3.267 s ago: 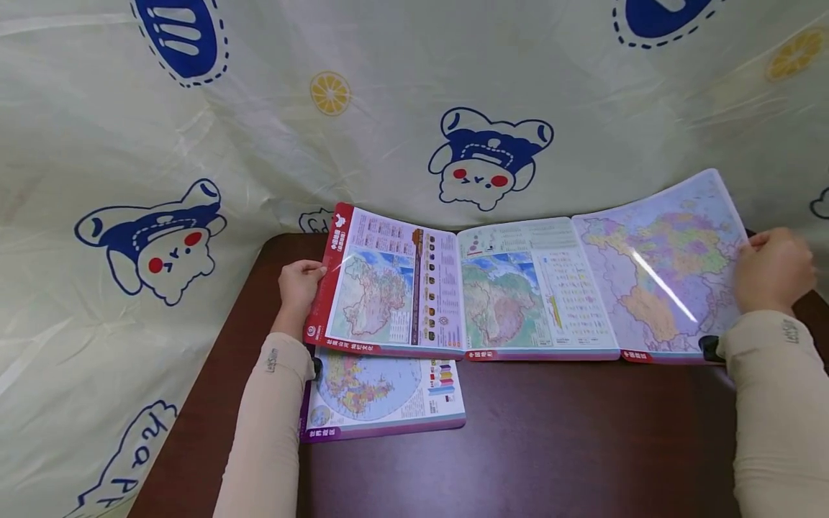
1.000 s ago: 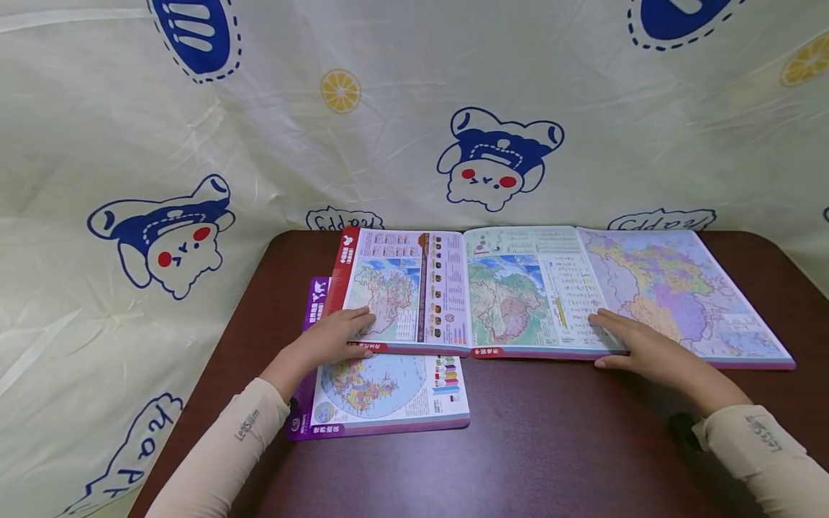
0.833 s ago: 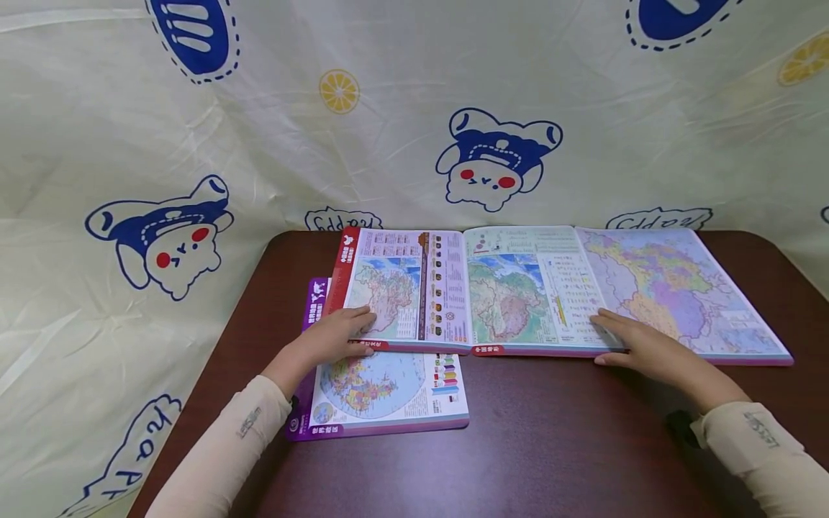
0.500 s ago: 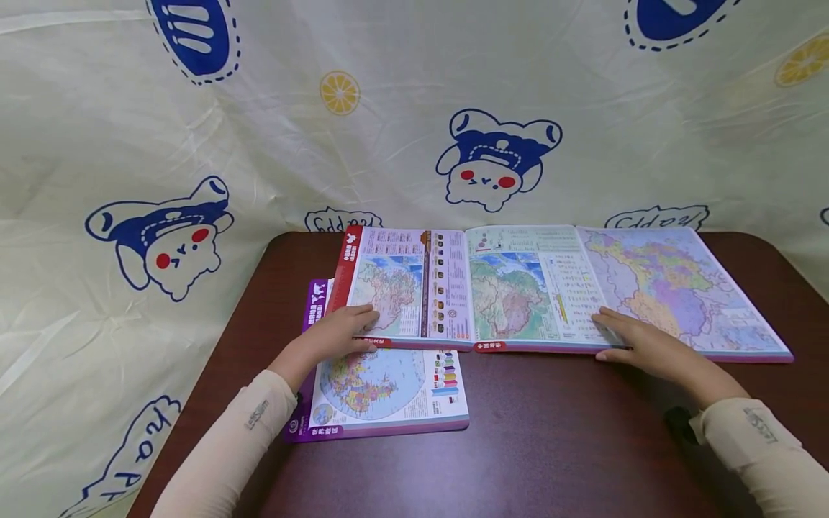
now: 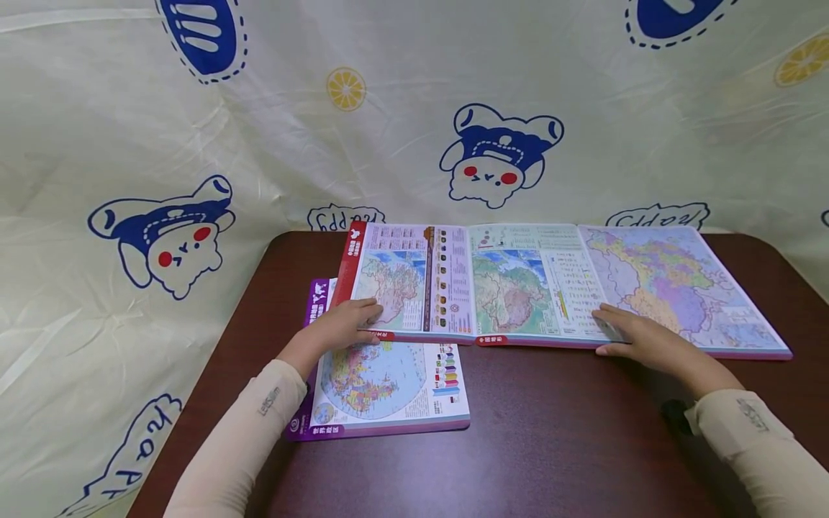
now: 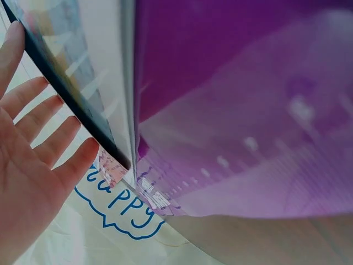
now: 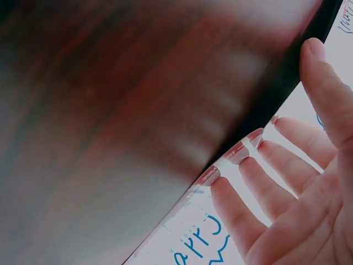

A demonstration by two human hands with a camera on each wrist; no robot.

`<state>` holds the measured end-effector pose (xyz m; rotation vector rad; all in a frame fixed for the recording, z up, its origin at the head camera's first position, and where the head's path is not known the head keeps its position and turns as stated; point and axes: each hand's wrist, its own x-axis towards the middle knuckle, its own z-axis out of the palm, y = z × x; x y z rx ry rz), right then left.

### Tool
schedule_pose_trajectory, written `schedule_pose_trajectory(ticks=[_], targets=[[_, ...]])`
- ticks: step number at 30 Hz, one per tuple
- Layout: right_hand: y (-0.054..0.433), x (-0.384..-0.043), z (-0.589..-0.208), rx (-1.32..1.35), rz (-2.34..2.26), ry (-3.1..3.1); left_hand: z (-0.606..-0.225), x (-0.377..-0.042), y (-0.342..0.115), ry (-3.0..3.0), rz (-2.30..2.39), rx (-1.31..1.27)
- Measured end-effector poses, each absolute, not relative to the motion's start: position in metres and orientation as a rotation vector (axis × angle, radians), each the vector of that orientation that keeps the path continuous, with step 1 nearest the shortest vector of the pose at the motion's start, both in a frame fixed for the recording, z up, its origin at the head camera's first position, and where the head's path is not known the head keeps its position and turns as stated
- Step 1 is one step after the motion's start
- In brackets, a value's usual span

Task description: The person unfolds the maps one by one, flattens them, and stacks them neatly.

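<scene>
A three-panel folding map (image 5: 514, 298) with a red left border lies spread on the dark wooden table (image 5: 550, 446). My left hand (image 5: 340, 327) rests on its left panel, fingers extended over the surface and thumb along the near edge. On the right, my right hand (image 5: 641, 339) lies over the near edge around the middle and right panels, its fingers also extended. Both wrist views show straight, spread fingers. Under the left panel sits a purple-bordered world map (image 5: 395, 396), partly covered; its purple cover (image 6: 220, 66) fills much of the left wrist view.
A pale curtain (image 5: 388, 158) printed with cartoon bears and orange slices hangs behind the table and down its left side. The folding map's far edge reaches close to the curtain, and its right end comes near the table's right side.
Earlier, the right hand held up the right panel's edge and the left hand held the left border. The panels now lie flat, both hands rest at the front, and the map has shifted slightly away.
</scene>
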<state>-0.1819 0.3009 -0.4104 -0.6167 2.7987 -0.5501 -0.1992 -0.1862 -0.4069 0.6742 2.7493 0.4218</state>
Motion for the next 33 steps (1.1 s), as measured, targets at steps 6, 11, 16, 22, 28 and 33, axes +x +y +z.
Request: schedule_pose_trajectory(ticks=[6, 11, 16, 22, 28, 33], targets=[[0.303, -0.182, -0.41, -0.605, -0.549, 2.8, -0.407, -0.205, -0.184, 2.737, 0.43, 0.658], [0.305, -0.18, -0.411, -0.584, -0.558, 2.798, -0.409, -0.209, -0.194, 2.737, 0.529, 0.557], [0.306, -0.178, -0.41, -0.572, -0.538, 2.801, -0.407, -0.213, -0.219, 2.831, 0.758, 0.264], [0.306, -0.176, -0.408, -0.587, -0.543, 2.805, -0.409, -0.224, -0.244, 2.921, 0.855, -0.039], [0.304, -0.177, -0.408, -0.566, -0.565, 2.794, -0.41, -0.238, -0.245, 2.881, 0.852, -0.034], [0.301, -0.177, -0.41, -0.562, -0.563, 2.792, -0.409, -0.245, -0.243, 2.806, 0.812, 0.032]])
